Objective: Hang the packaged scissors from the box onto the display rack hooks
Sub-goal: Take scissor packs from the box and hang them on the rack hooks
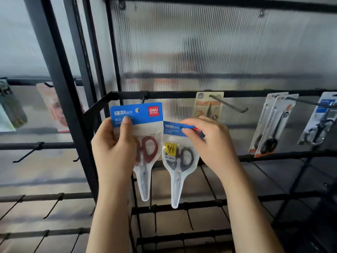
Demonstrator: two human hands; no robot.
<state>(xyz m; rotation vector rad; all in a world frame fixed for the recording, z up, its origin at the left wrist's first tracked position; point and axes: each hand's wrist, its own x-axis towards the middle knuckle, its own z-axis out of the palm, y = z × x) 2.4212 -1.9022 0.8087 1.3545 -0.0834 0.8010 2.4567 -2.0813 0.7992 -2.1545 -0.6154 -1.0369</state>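
My left hand (114, 150) grips a pack of red-handled scissors (145, 148) by its blue header card, thumb on the front. The card's hole sits just below a short black hook (143, 99) on the rack's crossbar (173, 94). My right hand (209, 143) pinches the blue header of a second pack with black-handled scissors (179, 161), held lower and just right of the first. Both packs hang point down. The box is out of view.
To the right, a long hook (228, 105) carries a beige scissors pack (207, 106). Further right hang several long scissors packs (273, 125) and another blue pack (319, 121). Bare hooks stick out of the lower bars and the left bay, where other packs (54, 106) hang.
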